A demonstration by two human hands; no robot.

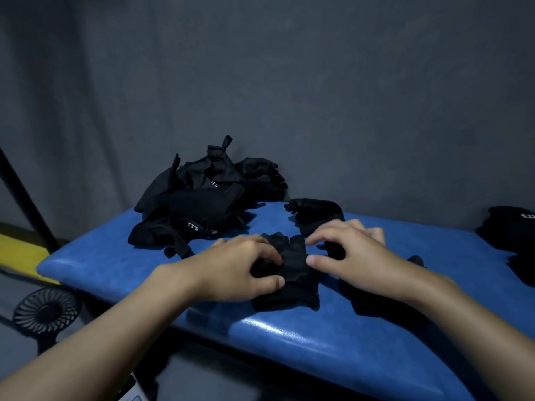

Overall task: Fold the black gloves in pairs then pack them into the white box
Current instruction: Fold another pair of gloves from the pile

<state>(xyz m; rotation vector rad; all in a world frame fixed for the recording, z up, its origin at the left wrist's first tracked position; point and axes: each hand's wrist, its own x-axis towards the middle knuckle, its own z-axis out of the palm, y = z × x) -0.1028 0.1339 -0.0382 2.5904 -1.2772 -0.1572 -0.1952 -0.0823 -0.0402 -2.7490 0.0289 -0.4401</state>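
I am looking down on a blue padded bench [376,351] set against a grey fabric backdrop [318,96], in dim light. Off the bench at about eight o'clock, a small black fan [46,311] sits low on the floor. Above it are a yellow strip [20,250] and a slanted black pole [26,204].

On the bench at eleven o'clock a loose pile of black gloves [197,198] leans toward the backdrop, with white lettering on some of them. A single glove [315,212] lies apart from the pile at one o'clock. More black gloves [512,235] sit at the right edge, at three o'clock.

Both bare forearms reach in from six o'clock, with the hands close together but not touching. My left hand [237,264] is palm down with its fingers curled. Its thumb and forefinger pinch the left side of the fingerless black glove [292,273], which lies flat at the bench's near middle. My right hand [353,256] arches over dark fabric [373,305] with its fingers bent and spread. Its thumb tip touches the glove's right edge; I cannot tell whether it grips anything.
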